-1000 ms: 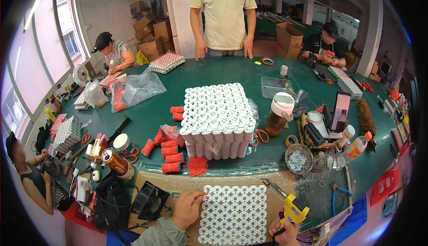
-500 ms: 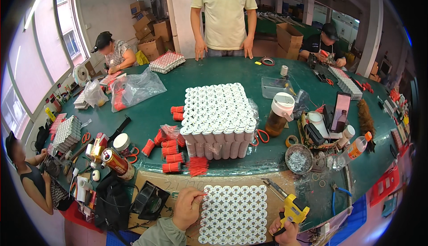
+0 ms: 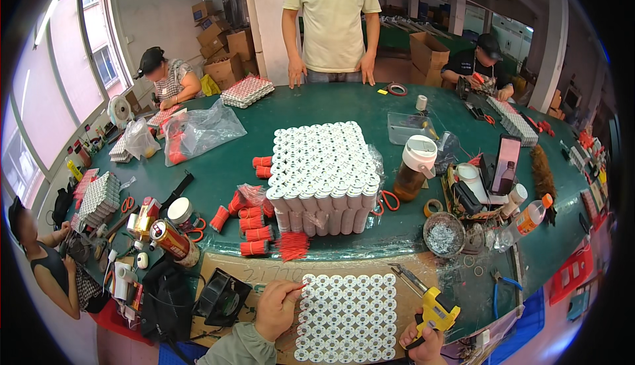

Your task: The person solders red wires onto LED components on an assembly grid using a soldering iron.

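Observation:
In front of me a block of white-topped cells (image 3: 346, 319) in neat rows lies on a brown board. At its far left corner my left hand (image 3: 278, 309) is closed in a pinch on a short red wire (image 3: 302, 287). My right hand (image 3: 424, 344) grips a yellow and black soldering gun (image 3: 437, 312) right of the block. The gun's metal tip points up and left, apart from the cells. Beyond stands a taller stack of white-topped cells (image 3: 324, 166), with bundles of red wires (image 3: 253, 223) at its left.
A black fan (image 3: 221, 297) and a drinks can (image 3: 173, 242) stand to the left. On the right are a bowl of metallic scraps (image 3: 443, 236), blue-handled pliers (image 3: 504, 287) and a jug of brown liquid (image 3: 415, 166). One person stands across the green table (image 3: 311, 103); others sit working around it.
My hands, the red wire and the soldering gun stay nearly where they were. The seated person at the far right has shifted slightly.

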The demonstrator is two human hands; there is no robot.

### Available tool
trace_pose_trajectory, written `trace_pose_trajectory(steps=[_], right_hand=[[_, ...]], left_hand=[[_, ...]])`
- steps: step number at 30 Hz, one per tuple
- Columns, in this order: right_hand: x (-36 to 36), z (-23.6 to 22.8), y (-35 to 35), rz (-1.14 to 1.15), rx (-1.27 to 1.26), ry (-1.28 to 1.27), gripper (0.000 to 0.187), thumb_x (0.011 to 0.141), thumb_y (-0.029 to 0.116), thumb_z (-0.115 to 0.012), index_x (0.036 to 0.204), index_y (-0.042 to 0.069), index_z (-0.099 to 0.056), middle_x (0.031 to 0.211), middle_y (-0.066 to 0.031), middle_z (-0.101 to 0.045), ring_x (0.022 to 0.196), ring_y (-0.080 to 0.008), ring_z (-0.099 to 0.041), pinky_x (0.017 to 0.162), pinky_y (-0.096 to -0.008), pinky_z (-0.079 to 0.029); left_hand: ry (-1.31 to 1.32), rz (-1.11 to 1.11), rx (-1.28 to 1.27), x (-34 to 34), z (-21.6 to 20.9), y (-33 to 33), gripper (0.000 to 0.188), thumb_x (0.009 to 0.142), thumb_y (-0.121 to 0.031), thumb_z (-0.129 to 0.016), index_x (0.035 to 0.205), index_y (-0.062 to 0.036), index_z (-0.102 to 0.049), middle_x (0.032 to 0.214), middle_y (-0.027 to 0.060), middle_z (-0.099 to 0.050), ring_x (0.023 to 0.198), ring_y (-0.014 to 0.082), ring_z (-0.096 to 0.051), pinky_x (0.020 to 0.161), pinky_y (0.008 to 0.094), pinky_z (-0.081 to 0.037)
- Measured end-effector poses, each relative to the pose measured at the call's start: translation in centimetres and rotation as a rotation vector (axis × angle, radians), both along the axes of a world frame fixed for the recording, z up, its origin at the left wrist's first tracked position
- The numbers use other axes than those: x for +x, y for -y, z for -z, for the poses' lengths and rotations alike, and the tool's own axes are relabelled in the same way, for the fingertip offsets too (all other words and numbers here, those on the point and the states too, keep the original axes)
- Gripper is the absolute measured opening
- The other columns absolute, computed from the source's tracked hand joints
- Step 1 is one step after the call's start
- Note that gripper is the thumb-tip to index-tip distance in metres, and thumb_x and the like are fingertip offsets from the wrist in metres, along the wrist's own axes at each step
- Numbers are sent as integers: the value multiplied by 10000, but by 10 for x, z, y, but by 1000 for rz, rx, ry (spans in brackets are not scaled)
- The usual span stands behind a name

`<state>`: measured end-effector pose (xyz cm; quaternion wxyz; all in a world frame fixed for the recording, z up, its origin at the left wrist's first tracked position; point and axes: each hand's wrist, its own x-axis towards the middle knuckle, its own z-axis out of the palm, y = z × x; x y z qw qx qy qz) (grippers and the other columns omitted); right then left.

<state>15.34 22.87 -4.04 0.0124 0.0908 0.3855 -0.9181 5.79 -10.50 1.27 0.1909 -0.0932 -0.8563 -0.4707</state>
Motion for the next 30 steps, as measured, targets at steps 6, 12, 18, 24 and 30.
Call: trace_pose_trajectory(steps=[6, 12, 18, 24, 30], right_hand=[[1, 10, -2, 20, 4, 6, 639, 810, 281, -768, 1302, 9, -463, 696, -98, -550, 605, -222, -551, 555, -385, -468], [1, -14, 2, -63, 42, 19, 319, 905, 346, -702, 811, 90, -535, 765, -45, -489, 663, -188, -491, 545, -309, -386], [-1, -1, 1, 0, 4, -1, 644, 813, 284, -768, 1307, 10, -458, 695, -98, -556, 597, -222, -552, 551, -386, -466], [-1, 2, 0, 19, 27, -8, 644, 813, 286, -766, 1308, 12, -459, 690, -96, -557, 583, -225, -554, 550, -387, -471], [-2, -20, 6, -69, 32, 1, 343, 893, 357, -717, 996, 91, -525, 761, -31, -491, 667, -181, -488, 562, -310, -391]], left_hand=[[-21, 10, -1, -2, 0, 0, 82, 874, -24, -666, 955, -11, -674, 914, 127, -662, 849, 290, -628, 759, 351, -501], [-43, 11, -5, -2, 0, 0, 57, 883, -21, -651, 939, -11, -654, 915, 128, -650, 858, 302, -614, 770, 360, -492], [-88, 25, -5, -3, 1, 1, 48, 893, -30, -646, 933, -6, -634, 924, 130, -633, 866, 302, -597, 785, 363, -481], [-103, 25, -21, -4, 2, 2, 57, 897, -44, -650, 933, -4, -630, 929, 130, -631, 870, 303, -594, 789, 366, -478], [-85, 30, -27, -4, 2, 1, 59, 897, -50, -653, 934, -9, -631, 931, 128, -633, 879, 309, -595, 793, 371, -478]])
